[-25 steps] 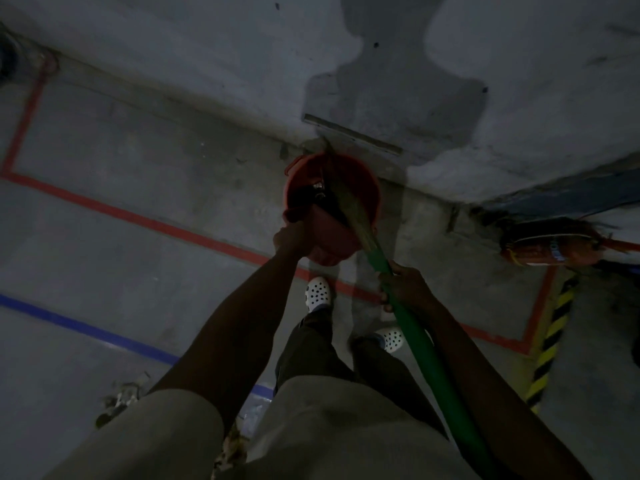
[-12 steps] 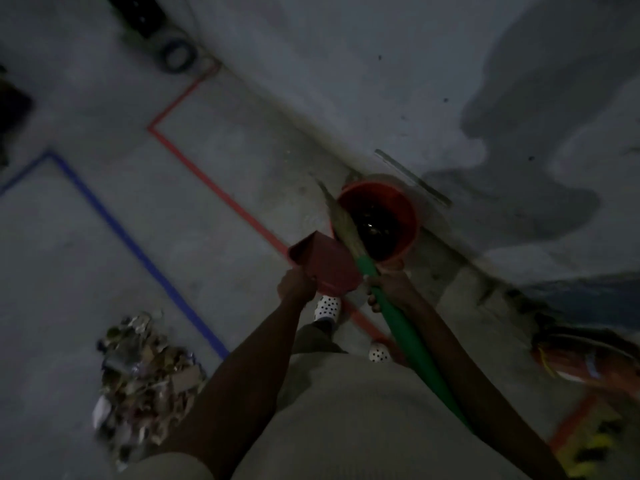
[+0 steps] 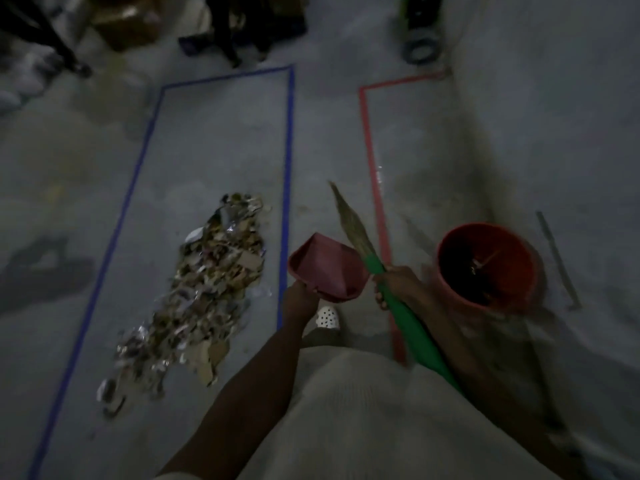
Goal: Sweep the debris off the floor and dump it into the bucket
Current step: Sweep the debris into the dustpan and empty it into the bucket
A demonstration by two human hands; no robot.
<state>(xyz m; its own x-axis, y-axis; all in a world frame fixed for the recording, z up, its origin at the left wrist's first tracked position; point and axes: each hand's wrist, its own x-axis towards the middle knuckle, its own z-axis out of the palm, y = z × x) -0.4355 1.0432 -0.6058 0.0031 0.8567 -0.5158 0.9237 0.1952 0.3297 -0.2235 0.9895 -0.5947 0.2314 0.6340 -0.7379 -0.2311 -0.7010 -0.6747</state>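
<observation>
A long pile of debris (image 3: 201, 289), paper scraps and shiny bits, lies on the grey floor inside a blue tape rectangle (image 3: 289, 168). My left hand (image 3: 298, 301) grips a pink-red dustpan (image 3: 327, 271) held in the air right of the pile. My right hand (image 3: 398, 282) grips the green handle of a broom (image 3: 408, 323); its straw head (image 3: 349, 223) points away from me. The orange-red bucket (image 3: 485, 265) stands on the floor to the right of my right hand, dark inside with a few bits at the bottom.
A red tape outline (image 3: 372, 161) runs between the dustpan and the bucket. A wall rises at the right, with a thin metal strip (image 3: 557, 258) at its foot. Tape rolls (image 3: 420, 50), boxes and dark clutter (image 3: 242, 29) stand at the far end. My white shoe (image 3: 327, 317) shows below the dustpan.
The view has swung left from the bucket toward the debris pile. The dustpan, earlier tipped over the bucket, has come away from it to the left; the broom moved along with it.
</observation>
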